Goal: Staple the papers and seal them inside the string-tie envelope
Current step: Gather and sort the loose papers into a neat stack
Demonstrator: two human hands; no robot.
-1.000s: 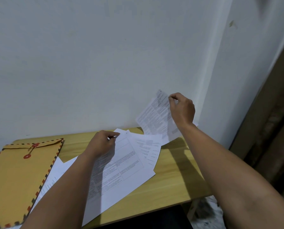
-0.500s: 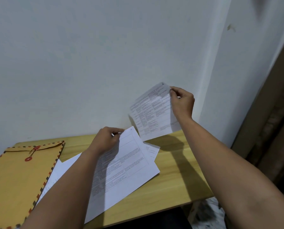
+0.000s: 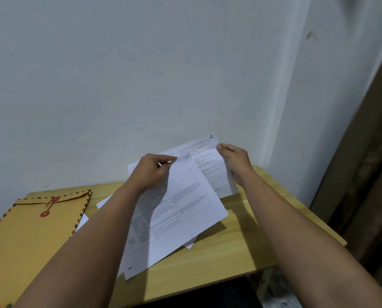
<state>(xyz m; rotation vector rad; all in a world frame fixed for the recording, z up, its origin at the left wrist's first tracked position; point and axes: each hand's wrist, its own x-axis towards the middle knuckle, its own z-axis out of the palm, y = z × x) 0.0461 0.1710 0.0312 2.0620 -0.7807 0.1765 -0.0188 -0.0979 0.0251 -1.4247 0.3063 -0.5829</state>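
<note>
1. Papers are not yet squared — my left hand (image 3: 150, 172) pinches the top corner of the front sheet (image 3: 181, 210), and my right hand (image 3: 235, 162) pinches the edge of the back sheet (image 3: 207, 161), both lifted over the worktop (image 3: 241, 247).
2. More sheets lie loose beneath.
3. Stapling is not done, I judge; no stapler is in view.
4. Envelope (image 3: 30, 236) lies flat at my left — string tied, nothing sealed yet.

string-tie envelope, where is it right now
In the head view, the string-tie envelope lies flat at the table's left end, left of the left hand.
</note>
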